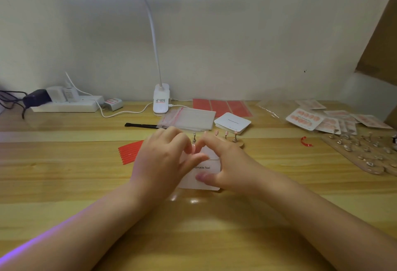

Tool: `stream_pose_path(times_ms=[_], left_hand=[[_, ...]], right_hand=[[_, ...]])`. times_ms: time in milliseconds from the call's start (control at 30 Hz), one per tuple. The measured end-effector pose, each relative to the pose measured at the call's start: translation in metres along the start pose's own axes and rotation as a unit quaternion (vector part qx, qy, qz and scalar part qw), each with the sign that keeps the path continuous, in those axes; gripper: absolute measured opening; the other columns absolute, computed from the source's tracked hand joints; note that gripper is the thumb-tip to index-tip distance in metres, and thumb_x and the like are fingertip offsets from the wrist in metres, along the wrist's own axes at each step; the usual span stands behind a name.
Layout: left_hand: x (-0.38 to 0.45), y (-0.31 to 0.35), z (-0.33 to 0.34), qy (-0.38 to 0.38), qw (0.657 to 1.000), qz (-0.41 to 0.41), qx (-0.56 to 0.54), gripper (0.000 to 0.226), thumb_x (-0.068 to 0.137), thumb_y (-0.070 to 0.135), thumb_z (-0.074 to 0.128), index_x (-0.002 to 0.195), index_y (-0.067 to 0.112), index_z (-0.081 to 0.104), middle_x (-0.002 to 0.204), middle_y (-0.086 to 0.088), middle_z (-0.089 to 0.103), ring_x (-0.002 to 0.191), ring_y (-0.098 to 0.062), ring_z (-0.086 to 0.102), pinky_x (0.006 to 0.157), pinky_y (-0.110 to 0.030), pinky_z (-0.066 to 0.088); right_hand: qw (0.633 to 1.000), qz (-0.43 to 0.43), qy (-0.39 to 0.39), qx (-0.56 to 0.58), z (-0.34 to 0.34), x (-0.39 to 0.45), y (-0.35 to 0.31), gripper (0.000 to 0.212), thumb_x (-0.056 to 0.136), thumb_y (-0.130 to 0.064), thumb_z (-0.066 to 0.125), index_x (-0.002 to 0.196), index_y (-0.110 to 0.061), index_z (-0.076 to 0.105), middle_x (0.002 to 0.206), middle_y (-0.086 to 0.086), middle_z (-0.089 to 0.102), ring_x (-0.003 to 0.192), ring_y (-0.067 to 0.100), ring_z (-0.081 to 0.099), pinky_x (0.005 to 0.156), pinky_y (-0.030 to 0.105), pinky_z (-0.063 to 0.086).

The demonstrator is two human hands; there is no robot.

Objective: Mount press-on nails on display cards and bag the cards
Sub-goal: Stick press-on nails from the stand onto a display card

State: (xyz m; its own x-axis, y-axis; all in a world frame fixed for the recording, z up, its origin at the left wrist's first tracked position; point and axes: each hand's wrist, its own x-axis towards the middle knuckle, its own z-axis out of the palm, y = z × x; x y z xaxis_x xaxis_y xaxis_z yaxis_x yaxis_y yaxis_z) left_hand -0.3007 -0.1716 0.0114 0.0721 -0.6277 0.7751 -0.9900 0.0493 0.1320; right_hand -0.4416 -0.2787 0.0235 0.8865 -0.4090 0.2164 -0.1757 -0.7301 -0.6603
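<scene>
resting flat near the desk's front middle, the white display card sits under both hands, left hand pinching a pink nail over its top edge, right hand curled with thumb pressing its lower edge, red strips just left, bare wood before it.

White display card flat, pink nail above.
</scene>
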Motion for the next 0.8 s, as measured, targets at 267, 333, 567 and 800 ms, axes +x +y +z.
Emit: stream_pose_path(times_ms=[267,333,567,800], left_hand=[[0.005,-0.004,-0.006,0.004,0.983,0.122,0.138,0.025,0.090,0.022,0.047,0.078,0.010,0.065,0.079,-0.005,0.062,0.064,-0.027,0.054,0.059,-0.040,0.046],[0.007,-0.006,-0.006,0.026,0.979,0.127,0.154,0.025,0.091,0.020,0.049,0.076,0.009,0.066,0.078,-0.007,0.063,0.062,-0.028,0.054,0.058,-0.040,0.046],[0.011,-0.015,-0.009,0.071,0.993,0.054,0.073,0.014,0.089,0.020,0.066,0.084,0.012,0.075,0.083,-0.004,0.069,0.066,-0.029,0.061,0.058,-0.037,0.049],[0.009,-0.010,-0.008,0.059,0.979,0.148,0.127,0.015,0.091,0.023,0.064,0.083,0.017,0.075,0.082,-0.003,0.068,0.062,-0.027,0.060,0.056,-0.040,0.048]], right_hand=[[0.999,0.013,0.004,0.030,-0.002,-0.002,0.001,0.044,0.074,-0.021,0.077,0.098,-0.042,0.046,0.108,-0.019,0.056,0.104,0.003,0.052,0.089,0.024,0.045],[0.999,0.015,0.003,0.029,-0.002,-0.002,0.001,0.044,0.075,-0.022,0.077,0.099,-0.042,0.047,0.110,-0.023,0.054,0.107,-0.001,0.049,0.090,0.019,0.042],[0.995,0.056,0.058,0.066,-0.011,-0.002,0.001,0.034,0.075,-0.020,0.077,0.093,-0.038,0.054,0.101,-0.025,0.054,0.080,-0.004,0.052,0.064,0.016,0.038],[0.995,0.041,0.043,0.085,-0.007,-0.001,0.000,0.022,0.084,-0.023,0.067,0.093,-0.041,0.058,0.103,-0.027,0.059,0.100,-0.009,0.051,0.079,0.017,0.039]])
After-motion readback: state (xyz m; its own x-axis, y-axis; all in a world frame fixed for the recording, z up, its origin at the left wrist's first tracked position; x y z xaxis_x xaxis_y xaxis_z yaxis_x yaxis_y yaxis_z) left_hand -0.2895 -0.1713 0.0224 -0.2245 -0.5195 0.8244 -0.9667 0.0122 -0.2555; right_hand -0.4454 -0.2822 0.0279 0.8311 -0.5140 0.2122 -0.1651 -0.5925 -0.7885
